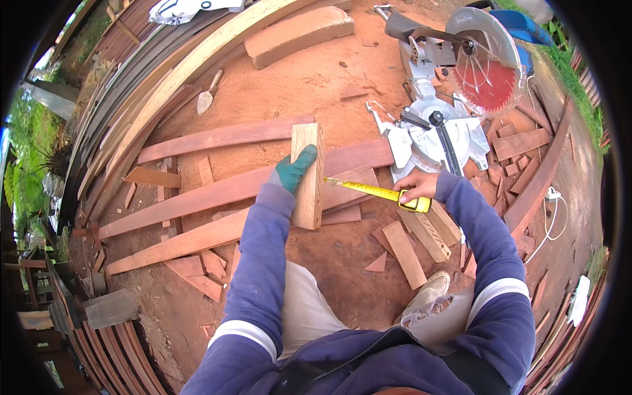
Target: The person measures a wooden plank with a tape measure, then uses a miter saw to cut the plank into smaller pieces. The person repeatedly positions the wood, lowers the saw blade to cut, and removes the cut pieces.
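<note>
Holding a pale, short wood block [307, 176] upright, the gloved left hand [292, 170] grasps it; right hand [416, 187] at three o'clock clenches a yellow tape measure [388, 195].

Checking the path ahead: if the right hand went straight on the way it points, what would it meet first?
The right hand, holding the tape measure, points left along the tape, so it would likely meet the wooden block in the gloved left hand; depth is unclear.

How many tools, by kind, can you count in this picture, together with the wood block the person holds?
Wood block, gripped by the gloved left hand: 1
Yellow tape measure, in the bare right hand: 1
Mitre saw with red blade: 1
Trowel on the ground: 1
Total: 4
</note>
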{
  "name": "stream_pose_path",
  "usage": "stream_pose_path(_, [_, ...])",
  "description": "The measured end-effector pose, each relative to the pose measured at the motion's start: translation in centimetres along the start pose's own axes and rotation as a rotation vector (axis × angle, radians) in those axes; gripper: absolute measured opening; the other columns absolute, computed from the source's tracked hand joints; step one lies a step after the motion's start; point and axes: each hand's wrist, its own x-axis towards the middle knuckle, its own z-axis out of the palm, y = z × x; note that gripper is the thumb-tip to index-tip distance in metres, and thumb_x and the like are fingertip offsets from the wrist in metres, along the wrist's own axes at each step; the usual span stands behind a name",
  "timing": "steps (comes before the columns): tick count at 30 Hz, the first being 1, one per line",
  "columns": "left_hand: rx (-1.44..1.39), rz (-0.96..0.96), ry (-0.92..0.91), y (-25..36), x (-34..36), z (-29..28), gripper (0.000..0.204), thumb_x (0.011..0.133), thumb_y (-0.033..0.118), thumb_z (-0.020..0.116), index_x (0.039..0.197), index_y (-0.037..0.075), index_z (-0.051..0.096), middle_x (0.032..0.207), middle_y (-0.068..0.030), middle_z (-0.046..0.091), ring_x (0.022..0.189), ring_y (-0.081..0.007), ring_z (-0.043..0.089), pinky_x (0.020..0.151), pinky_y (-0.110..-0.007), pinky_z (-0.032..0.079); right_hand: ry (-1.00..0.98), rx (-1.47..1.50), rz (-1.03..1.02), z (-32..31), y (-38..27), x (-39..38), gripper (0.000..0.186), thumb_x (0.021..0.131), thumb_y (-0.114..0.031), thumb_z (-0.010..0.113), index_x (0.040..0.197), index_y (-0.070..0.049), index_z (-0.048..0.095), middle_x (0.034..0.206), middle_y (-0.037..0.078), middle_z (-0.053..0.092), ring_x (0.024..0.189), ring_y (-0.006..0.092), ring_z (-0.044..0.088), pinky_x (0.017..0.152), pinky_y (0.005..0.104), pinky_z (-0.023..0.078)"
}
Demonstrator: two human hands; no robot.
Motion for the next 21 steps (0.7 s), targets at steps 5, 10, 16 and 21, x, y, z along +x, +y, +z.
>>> stream_pose_path(5, [-0.119, 0.170, 0.162, -1.0, 2.0, -1.6, 0.070, 0.087, 0.055, 0.075, 0.124, -0.003, 0.063, 0.107, -0.0116, 0.070, 0.090, -0.0186, 0.065, 0.081, -0.034, 0.054, 0.132, -0.064, 0.227, 1.3, 3.5, 1.3, 0.025, 0.089, -0.029, 0.067, 0.100, -0.007, 0.071, 0.081, -0.002, 0.062, 0.078, 0.0090, 0.056, 0.073, 0.0278, 0.046])
stream_pose_path(10, [-0.416, 0.351, 0.531, -2.0, 5.7, -2.7, 0.061, 0.092, 0.044, 0.074, 0.128, -0.002, 0.055, 0.108, -0.0111, 0.066, 0.089, -0.0196, 0.063, 0.078, -0.036, 0.055, 0.209, 0.413, 0.137, 2.7, 2.9, 1.0, 0.018, 0.098, -0.021, 0.064, 0.092, -0.005, 0.072, 0.074, -0.002, 0.065, 0.064, 0.0074, 0.058, 0.060, 0.0249, 0.046])
stream_pose_path(16, [-0.710, 0.295, 0.376, -2.5, 7.2, 1.5, 0.052, 0.098, 0.037, 0.062, 0.135, 0.003, 0.048, 0.118, -0.0123, 0.061, 0.100, -0.0246, 0.062, 0.086, -0.041, 0.054, 0.421, 0.300, -0.046, 6.0, -3.1, 6.0, 0.022, 0.097, -0.020, 0.063, 0.088, -0.001, 0.070, 0.070, 0.000, 0.061, 0.063, 0.0092, 0.055, 0.058, 0.0294, 0.044])
stream_pose_path(21, [-0.829, 0.255, 0.251, -1.6, 6.7, 2.8, 0.044, 0.101, 0.033, 0.055, 0.136, 0.007, 0.048, 0.124, -0.0117, 0.059, 0.112, -0.0274, 0.060, 0.097, -0.045, 0.050, 0.614, -0.040, 0.014, 6.7, -4.2, 7.0, 0.025, 0.095, -0.023, 0.063, 0.089, 0.001, 0.068, 0.069, 0.014, 0.062, 0.064, 0.0212, 0.059, 0.063, 0.0382, 0.047])
